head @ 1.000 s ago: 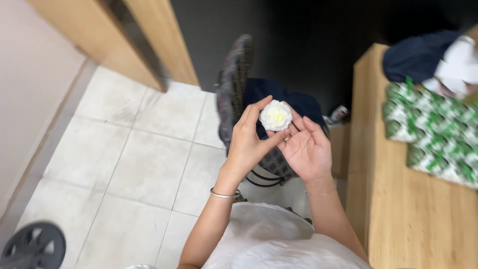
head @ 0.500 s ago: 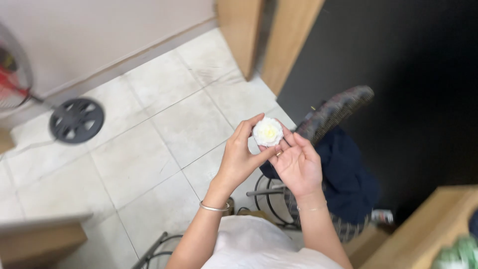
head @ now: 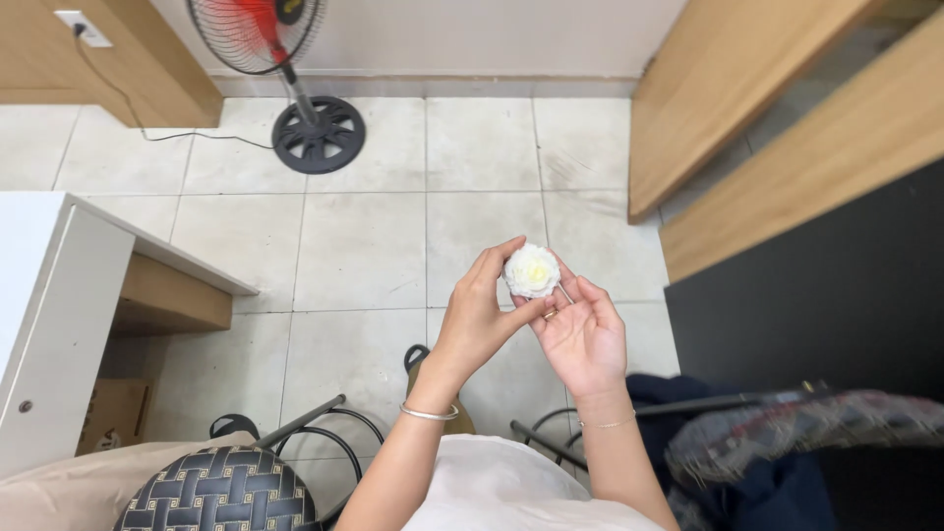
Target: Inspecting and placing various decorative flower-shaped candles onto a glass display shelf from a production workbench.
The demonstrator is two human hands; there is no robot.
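Pale floor tiles [head: 354, 246] are filling the view, a red standing fan [head: 295, 69] sitting at the far wall. Left hand [head: 480, 320] and right hand [head: 582, 334] are jointly pinching a white flower [head: 532, 270] at fingertips, raised above the lap.
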